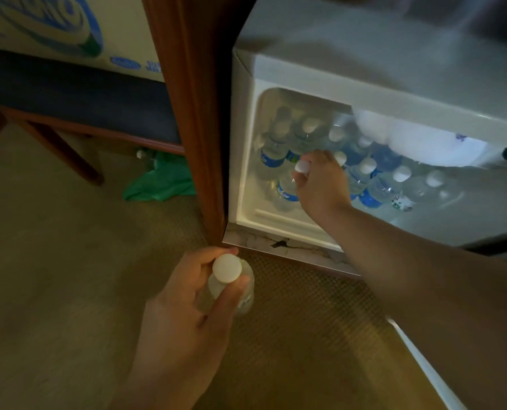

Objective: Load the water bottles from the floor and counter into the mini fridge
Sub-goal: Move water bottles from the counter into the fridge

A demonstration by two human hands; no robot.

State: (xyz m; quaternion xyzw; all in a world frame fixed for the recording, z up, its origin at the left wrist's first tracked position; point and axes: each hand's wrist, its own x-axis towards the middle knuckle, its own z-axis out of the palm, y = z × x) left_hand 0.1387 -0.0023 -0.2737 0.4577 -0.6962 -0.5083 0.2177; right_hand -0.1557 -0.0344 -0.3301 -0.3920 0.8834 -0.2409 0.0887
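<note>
In the centre right of the frame we have the right hand (320, 184) reaching into the open white mini fridge (394, 93), its fingers closed around the neck of a clear plastic water bottle with a white cap and blue label (287, 190) that stands at the front left corner of the fridge floor. At bottom centre the left hand (193, 294) is wrapped around a second clear white-capped bottle (227, 269), thumb and fingers pinching just under the cap, held above the brown carpet (54, 276) in front of the dark wooden cabinet post (193, 99).

The fridge looks nearly full, so the risk we judge most likely is a knock-on topple: pushing the front bottle into the packed rows could tip its neighbours, which stand touching one another. A bottle left too near the front lip could also roll out or block the door. The left-hand bottle is gripped high by the neck, so it could swing or slip.

Counting: two hands, each with one bottle; roughly a dozen white caps visible inside (the back rows are blurred, so we cannot be exact); one more bottle (141, 155) lies on the floor at centre left beside a crumpled green plastic bag (160, 184), under a wooden chair with a dark seat (68, 93).
</note>
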